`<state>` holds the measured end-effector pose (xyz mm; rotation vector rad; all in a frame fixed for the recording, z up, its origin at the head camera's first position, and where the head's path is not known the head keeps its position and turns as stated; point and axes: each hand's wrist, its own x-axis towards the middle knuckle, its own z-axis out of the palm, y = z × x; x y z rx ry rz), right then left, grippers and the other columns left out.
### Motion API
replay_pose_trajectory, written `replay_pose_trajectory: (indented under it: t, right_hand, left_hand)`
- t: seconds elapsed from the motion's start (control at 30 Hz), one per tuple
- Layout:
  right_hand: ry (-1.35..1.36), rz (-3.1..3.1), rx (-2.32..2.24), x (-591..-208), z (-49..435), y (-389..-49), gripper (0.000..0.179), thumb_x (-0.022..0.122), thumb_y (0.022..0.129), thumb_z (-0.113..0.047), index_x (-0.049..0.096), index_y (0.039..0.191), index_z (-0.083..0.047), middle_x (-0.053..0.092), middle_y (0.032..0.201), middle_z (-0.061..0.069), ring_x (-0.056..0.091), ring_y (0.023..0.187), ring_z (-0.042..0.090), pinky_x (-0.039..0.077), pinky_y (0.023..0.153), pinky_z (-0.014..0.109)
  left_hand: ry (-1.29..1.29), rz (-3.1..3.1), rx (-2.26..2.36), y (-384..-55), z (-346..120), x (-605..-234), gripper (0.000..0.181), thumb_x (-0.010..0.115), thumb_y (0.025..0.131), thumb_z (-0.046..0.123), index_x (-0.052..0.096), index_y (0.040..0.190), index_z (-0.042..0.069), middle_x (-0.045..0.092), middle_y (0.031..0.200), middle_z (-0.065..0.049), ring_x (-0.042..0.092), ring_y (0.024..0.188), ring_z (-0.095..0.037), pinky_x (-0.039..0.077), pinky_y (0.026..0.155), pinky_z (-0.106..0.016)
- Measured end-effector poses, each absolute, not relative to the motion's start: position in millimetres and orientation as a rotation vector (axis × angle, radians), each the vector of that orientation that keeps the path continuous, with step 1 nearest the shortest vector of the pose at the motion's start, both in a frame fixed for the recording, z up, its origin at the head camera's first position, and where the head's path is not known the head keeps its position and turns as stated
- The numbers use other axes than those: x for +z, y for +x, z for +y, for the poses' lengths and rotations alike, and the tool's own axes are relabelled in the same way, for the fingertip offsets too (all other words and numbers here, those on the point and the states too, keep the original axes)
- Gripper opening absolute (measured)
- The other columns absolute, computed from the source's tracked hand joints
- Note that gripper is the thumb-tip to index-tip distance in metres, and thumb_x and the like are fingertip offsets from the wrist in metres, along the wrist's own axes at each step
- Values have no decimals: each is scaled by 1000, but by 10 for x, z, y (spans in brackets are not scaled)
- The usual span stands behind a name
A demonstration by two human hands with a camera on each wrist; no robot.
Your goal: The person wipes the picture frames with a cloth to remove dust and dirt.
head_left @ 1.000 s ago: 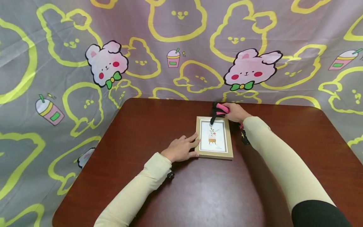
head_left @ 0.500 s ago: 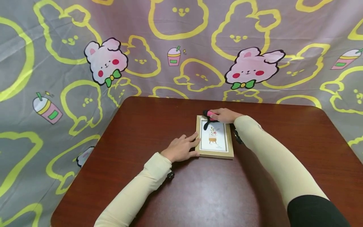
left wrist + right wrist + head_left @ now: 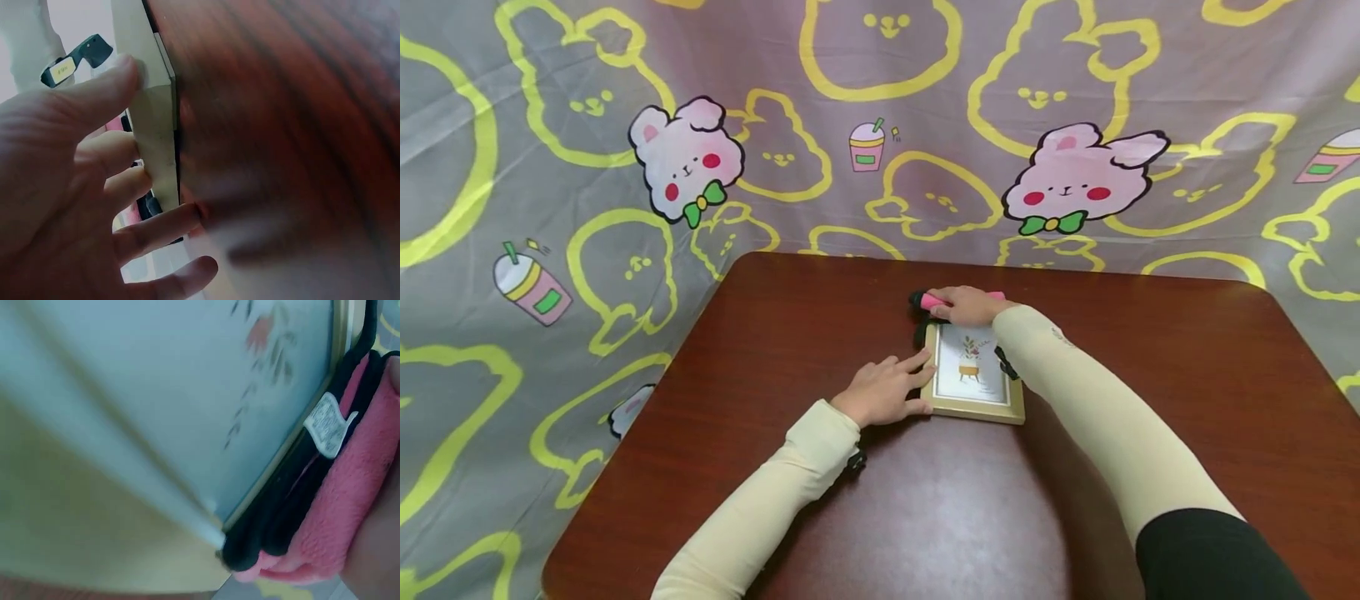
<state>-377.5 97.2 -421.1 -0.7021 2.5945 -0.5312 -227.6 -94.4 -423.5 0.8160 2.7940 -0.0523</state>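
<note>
A gold-rimmed picture frame (image 3: 973, 410) lies face up on the table, its print showing a potted plant. My left hand (image 3: 880, 390) rests against its left side with fingers spread; in the left wrist view, thumb and fingers touch the frame's edge (image 3: 156, 131). At the frame's far edge, my right hand (image 3: 967, 307) grips a folded pink cloth (image 3: 934, 301) with black trim. The right wrist view shows this plush cloth (image 3: 340, 506), with a white label (image 3: 327, 424), lying along the inner border of the frame (image 3: 112, 531). My right forearm covers the frame's upper right part.
The dark reddish-brown table (image 3: 760, 350) extends around the frame. Behind it and to the left hangs a grey curtain (image 3: 820, 50) with yellow outlines and bunny faces. Both wrists carry small black devices, one black strap (image 3: 1006, 363) showing on the right.
My right hand has moved left with the cloth along the frame's far edge, from the upper right to the upper left corner. My left hand has stayed at the frame's left side.
</note>
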Motion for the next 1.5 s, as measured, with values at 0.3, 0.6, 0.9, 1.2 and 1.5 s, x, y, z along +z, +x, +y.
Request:
replay_pose_trajectory:
  t: [0.3, 0.6, 0.9, 1.2, 1.5]
  right_hand:
    - [-614, 2575, -573, -4200, 1222, -3743, 61, 42, 105, -37, 27, 158, -13, 36, 157, 21, 41, 135, 37, 28, 117, 59]
    - [-563, 2622, -550, -4177, 1665, -3677, 59, 42, 105, -34, 29, 157, -8, 40, 153, 26, 42, 134, 40, 29, 116, 60]
    - [-543, 2661, -503, -4173, 1963, -3618, 72, 60, 94, -39, 35, 154, -7, 57, 131, 23, 52, 110, 35, 43, 97, 53]
    - [-656, 2665, -454, -4154, 1646, -3669, 71, 65, 83, -19, 42, 150, -7, 65, 120, 19, 55, 96, 29, 44, 86, 43]
    - [-672, 2624, -370, -4135, 1168, -3752, 76, 62, 85, -10, 33, 156, -14, 56, 136, 20, 53, 109, 32, 46, 92, 46]
  left_hand:
    - [759, 2774, -72, -2258, -894, -4159, 66, 54, 95, 58, 37, 154, 33, 24, 166, 10, 55, 126, -24, 49, 84, -39]
    - [721, 2791, -56, -2257, -908, -4184, 67, 54, 95, 59, 37, 153, 33, 24, 166, 10, 52, 130, -25, 49, 89, -42]
    - [740, 2787, -33, -2258, -924, -4189, 66, 53, 95, 59, 37, 154, 33, 23, 166, 10, 52, 130, -27, 48, 88, -43]
    - [762, 2785, -57, -2247, -880, -4196, 64, 52, 96, 57, 37, 154, 32, 23, 166, 9, 53, 128, -27, 50, 86, -42]
    - [781, 2792, -86, -2263, -898, -4209, 64, 50, 97, 59, 36, 154, 33, 21, 167, 11, 53, 128, -27, 51, 83, -41]
